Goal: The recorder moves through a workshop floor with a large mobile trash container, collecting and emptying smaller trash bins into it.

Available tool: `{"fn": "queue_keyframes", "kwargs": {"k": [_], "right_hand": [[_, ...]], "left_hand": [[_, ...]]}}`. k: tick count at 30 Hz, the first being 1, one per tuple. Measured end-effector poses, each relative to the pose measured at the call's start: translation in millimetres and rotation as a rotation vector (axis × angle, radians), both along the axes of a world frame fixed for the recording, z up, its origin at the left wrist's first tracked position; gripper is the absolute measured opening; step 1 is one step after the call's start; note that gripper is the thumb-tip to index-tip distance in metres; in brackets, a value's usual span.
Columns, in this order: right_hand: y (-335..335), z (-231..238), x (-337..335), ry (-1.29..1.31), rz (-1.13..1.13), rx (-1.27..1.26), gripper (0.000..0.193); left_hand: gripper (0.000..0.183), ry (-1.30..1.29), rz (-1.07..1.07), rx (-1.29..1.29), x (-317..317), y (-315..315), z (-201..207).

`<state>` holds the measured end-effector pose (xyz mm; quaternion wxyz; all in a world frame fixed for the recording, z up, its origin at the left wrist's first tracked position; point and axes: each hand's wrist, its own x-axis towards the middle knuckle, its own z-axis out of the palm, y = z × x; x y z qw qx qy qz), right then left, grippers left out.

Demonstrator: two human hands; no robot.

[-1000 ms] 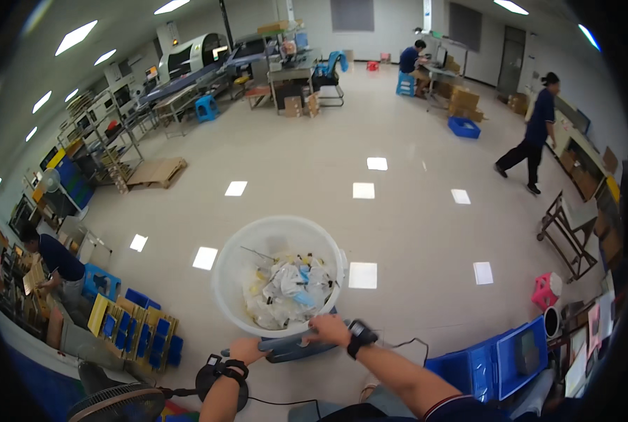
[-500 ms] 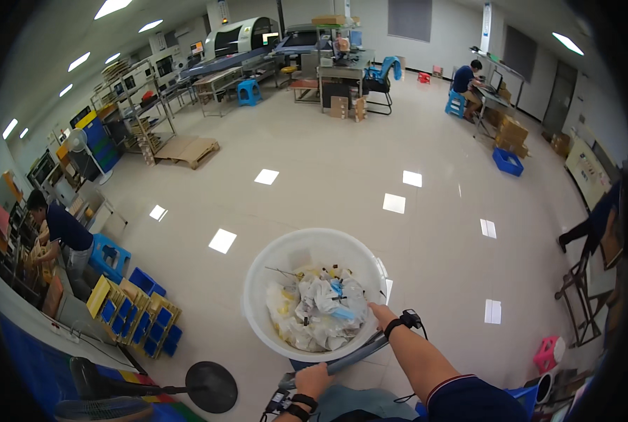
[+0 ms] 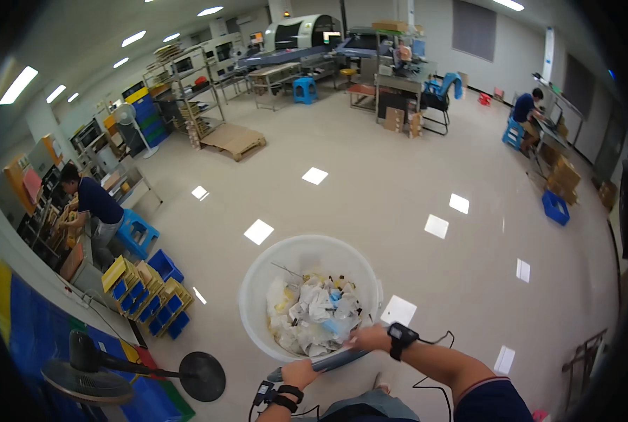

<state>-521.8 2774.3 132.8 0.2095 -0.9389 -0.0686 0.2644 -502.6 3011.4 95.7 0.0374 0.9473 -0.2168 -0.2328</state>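
Floor, glossy and beige, spreads across my view, flashing back bright square reflections. Just ahead of the hands is the large round white plastic bin, heaped with crumpled whitish sheeting. I see the left hand curled around the grey bar; the right hand is by the near rim, its grasp I can't tell. Marks on the white column are too small to read; the lens's dark edge obscures a dark metal frame.
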Motion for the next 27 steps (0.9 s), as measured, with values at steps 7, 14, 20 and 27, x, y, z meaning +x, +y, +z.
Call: {"fn": "queue_keyframes", "kwargs": {"k": [7, 14, 20, 27], "right_hand": [[-59.1, -37.8, 49.1, -0.613, 0.125, -0.198, 0.037], [-122.0, -19.5, 181.2, -0.466, 0.142, -0.299, 0.024], [-172.6, -29.5, 300.0, -0.463, 0.193, -0.414, 0.011], [-189.2, -23.1, 422.9, -0.487, 0.284, -0.435, 0.013]], "left_hand": [[0.054, -0.006, 0.056, -0.029, 72.4, -76.1, 9.2], [0.042, -0.051, 0.112, -0.073, 163.6, -149.9, 18.9], [0.036, -0.125, 0.2, -0.193, 249.8, -204.5, 18.6], [0.032, -0.04, 0.283, -0.177, 352.2, -230.6, 17.7]]}}
